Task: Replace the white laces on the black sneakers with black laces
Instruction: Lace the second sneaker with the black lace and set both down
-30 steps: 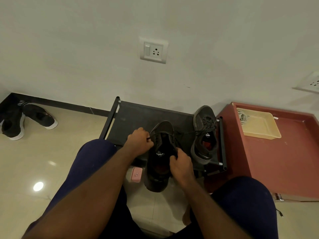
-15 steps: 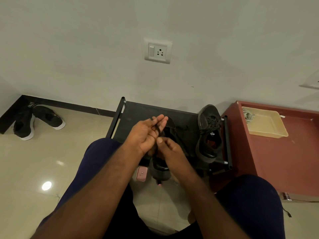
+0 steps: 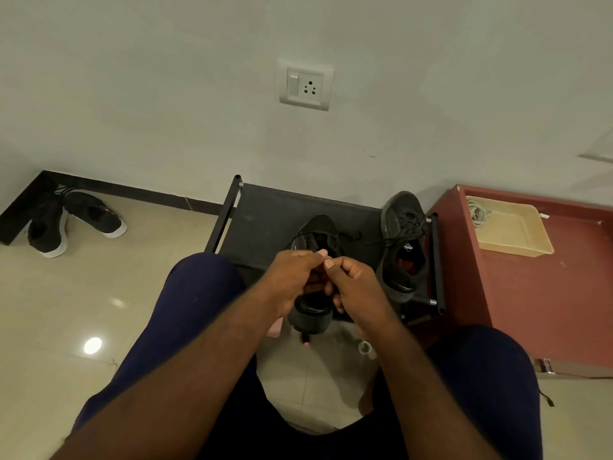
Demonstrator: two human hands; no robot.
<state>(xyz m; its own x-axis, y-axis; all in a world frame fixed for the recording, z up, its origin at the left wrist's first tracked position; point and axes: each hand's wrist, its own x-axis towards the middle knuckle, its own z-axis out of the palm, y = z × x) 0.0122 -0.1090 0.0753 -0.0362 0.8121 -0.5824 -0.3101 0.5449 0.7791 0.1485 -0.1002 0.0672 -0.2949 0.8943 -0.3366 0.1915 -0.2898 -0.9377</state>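
Seated person, dark blue trousers, knees either side of the work.

Left hand (image 3: 292,277) and right hand (image 3: 353,285) meet fingertip to fingertip, fingers curled. Both pinch a thin black lace (image 3: 381,240); the strand is hidden at the pinch itself and shows again just right of the hands.

Directly under the hands: low black mesh sneaker (image 3: 315,232), toe pointing away, heel toward the person. It lies on a black fabric-topped shoe rack with metal rails (image 3: 265,220), heel over the near edge.

Right of the right hand, near but apart: second black mesh sneaker (image 3: 403,250) at the rack's right end, opening up. The lace runs across to it.

Further right: low dark-red desk (image 3: 547,293) carrying a shallow beige plastic tray (image 3: 510,234), with a coil of white cord (image 3: 477,212) in its far-left corner.

Well left of the left hand, on the tiled floor by the wall: a pair of black white-soled shoes (image 3: 66,220).

Beyond the hands, on the wall: white switch-and-socket plate (image 3: 306,85).
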